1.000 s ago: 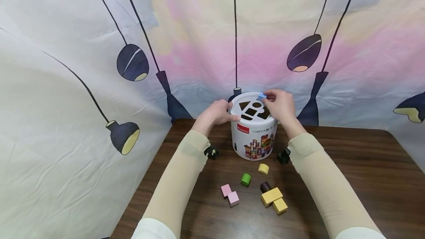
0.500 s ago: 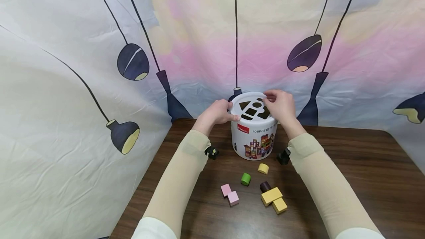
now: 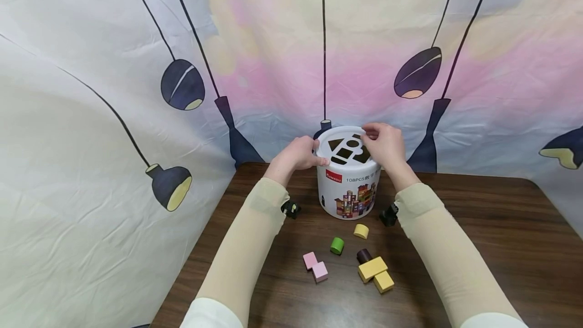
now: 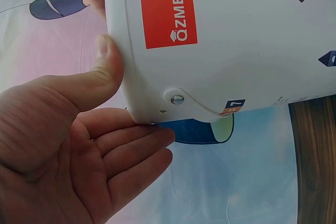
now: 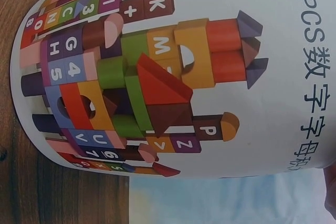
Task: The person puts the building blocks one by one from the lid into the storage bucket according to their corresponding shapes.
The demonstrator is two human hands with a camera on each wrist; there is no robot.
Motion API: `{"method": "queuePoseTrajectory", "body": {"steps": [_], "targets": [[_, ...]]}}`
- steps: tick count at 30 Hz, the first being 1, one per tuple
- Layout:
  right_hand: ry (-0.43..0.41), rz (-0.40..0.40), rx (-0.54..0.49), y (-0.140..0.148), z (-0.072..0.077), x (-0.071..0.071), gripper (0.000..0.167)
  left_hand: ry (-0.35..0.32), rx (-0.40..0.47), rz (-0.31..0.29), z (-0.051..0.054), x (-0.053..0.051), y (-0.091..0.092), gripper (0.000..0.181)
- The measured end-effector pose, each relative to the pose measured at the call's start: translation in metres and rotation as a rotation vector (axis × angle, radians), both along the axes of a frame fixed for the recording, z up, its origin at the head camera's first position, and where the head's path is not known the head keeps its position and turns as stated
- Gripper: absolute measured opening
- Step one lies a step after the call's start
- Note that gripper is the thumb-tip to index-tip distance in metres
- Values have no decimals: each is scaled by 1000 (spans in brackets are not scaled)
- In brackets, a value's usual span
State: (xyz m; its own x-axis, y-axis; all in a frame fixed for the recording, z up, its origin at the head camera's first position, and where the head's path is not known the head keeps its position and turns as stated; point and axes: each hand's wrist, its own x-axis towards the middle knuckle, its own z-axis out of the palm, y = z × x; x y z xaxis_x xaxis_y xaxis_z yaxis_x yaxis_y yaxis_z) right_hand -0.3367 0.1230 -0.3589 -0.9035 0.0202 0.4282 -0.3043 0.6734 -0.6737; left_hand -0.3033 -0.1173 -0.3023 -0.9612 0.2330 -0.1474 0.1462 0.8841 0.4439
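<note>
A white lidded bucket [image 3: 348,186] with shaped holes in its lid [image 3: 337,152] stands near the back of the table. At its left rim is my left hand [image 3: 298,155]. In the left wrist view, the thumb [image 4: 107,66] presses the lid's edge and the other fingers [image 4: 131,163] extend loosely beside the bucket. Over the back right of the lid is my right hand [image 3: 386,143], thumb and forefinger bent close to a hole, with no block seen between them. The right wrist view shows mainly the bucket's printed side [image 5: 157,77].
On the brown table [image 3: 478,237] lie a pale yellow block [image 3: 361,231], a green cylinder [image 3: 337,246], two pink cubes [image 3: 315,267], a dark brown cylinder [image 3: 364,255] and two yellow blocks [image 3: 375,273]. A painted cloth [image 3: 273,54] hangs close behind the bucket.
The light blue block that my right fingers pinched over the lid one second ago is out of sight. Both hands and the bucket have stayed nearly where they were.
</note>
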Motion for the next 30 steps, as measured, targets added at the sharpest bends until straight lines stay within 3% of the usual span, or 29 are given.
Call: {"method": "queuePoseTrajectory", "body": {"steps": [16,19,25,30], "targets": [[-14,15,-48,1,-1,1,31,11,4,12,-1,1,-1,48],[-11,22,-125,4,-3,2,31,7,2,11,-2,1,0,53],[42,97,-383,17,-12,7,35,1,7,-1,-1,0,1,57],[91,156,-450,28,-19,19,35,2,8,5,0,0,-1,53]]}}
